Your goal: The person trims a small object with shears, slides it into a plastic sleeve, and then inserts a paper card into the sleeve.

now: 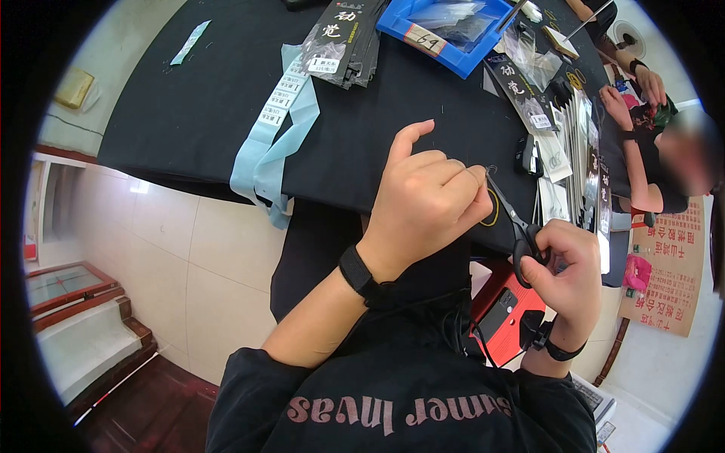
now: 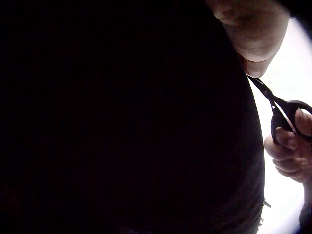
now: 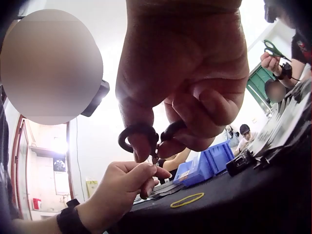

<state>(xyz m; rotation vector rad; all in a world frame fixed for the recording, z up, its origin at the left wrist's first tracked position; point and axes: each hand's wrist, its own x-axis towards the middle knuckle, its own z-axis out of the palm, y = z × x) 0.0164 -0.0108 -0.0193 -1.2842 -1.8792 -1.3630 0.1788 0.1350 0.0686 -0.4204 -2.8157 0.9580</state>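
My right hand (image 1: 570, 257) holds black-handled scissors (image 1: 516, 217), with thumb and fingers in the handle loops. The scissors' blades point at the fingertips of my left hand (image 1: 430, 192). That hand is raised near the table's front edge, thumb and index fingertip brought together and the little finger sticking out. Something small and thin barely shows at those fingertips; I cannot tell what it is. A yellow rubber band (image 3: 187, 205) lies on the black tablecloth below. In the left wrist view, dark cloth hides most of the scene, but the scissors (image 2: 269, 92) show at right.
Black printed packets (image 1: 343, 45) and a light blue label strip (image 1: 260, 147) lie on the table; the strip hangs over its edge. A blue bin (image 1: 423, 39) holds clear bags. Packets (image 1: 585, 151) stand in a row at right beside a small black object (image 1: 526, 155). Other people sit around the table.
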